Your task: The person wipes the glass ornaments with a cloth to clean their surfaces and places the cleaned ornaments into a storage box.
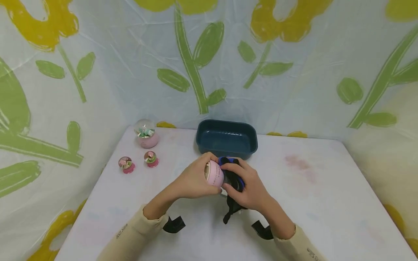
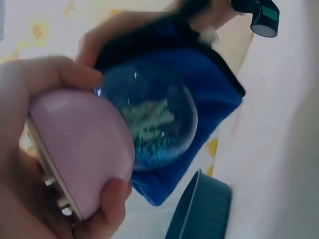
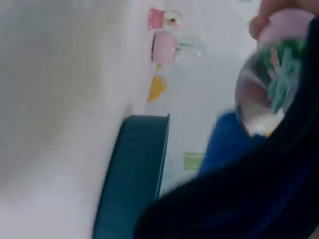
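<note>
My left hand (image 1: pixel 193 179) grips a snow globe (image 1: pixel 216 174) by its rounded pink base, tipped on its side above the table. In the left wrist view, the clear dome (image 2: pixel 162 117) shows pale green figures and glitter inside. A blue cloth (image 1: pixel 236 180) with black edging is bunched in my right hand (image 1: pixel 252 185). Behind the dome, the cloth's blue face spreads out in the left wrist view, and a black corner dangles below in the head view. The cloth hides much of the dome from the head camera.
A dark teal basin (image 1: pixel 226 142) stands at the back of the white table (image 1: pixel 326 188), just beyond my hands. At the back left is a larger pink-based snow globe (image 1: pixel 148 141), with two small globes (image 1: pixel 127 166) in front. A flower-print sheet (image 1: pixel 130 54) surrounds the table.
</note>
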{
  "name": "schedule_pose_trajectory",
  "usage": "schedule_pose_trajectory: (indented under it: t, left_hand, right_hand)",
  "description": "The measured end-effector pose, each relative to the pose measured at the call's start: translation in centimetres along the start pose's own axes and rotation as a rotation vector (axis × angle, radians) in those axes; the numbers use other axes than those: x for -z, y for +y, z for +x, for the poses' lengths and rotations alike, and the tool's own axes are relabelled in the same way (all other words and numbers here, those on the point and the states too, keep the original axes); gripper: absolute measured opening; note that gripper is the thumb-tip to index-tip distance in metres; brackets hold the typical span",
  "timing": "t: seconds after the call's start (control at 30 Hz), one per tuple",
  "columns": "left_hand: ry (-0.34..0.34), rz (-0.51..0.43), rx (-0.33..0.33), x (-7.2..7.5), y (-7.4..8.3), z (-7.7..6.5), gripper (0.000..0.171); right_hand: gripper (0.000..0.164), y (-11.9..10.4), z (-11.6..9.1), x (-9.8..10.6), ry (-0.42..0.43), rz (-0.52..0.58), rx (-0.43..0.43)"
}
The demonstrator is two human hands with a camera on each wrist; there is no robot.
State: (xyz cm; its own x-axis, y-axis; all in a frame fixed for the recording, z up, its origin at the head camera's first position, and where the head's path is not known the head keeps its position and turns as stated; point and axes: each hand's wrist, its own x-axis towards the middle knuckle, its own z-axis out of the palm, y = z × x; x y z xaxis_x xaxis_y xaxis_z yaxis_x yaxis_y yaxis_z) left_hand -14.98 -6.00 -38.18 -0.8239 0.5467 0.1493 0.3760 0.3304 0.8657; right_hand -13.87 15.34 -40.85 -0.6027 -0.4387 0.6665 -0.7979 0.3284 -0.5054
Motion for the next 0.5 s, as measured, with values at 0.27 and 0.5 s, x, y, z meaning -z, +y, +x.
schedule_pose_trajectory:
  t: [0.27, 0.5]
  left_hand:
    - [-0.057, -0.369, -0.02, 0.0, -1.2, 0.0, 0.056]
    - [0.151, -0.555, -0.016, -1.4, -1.8, -0.4, 0.055]
  right_hand:
    - [0.037, 0.0, -1.2, -0.2, 0.145, 0.512, -0.214]
    - [0.037, -0.7, -1.1, -2.0, 0.486, 0.622, -0.355]
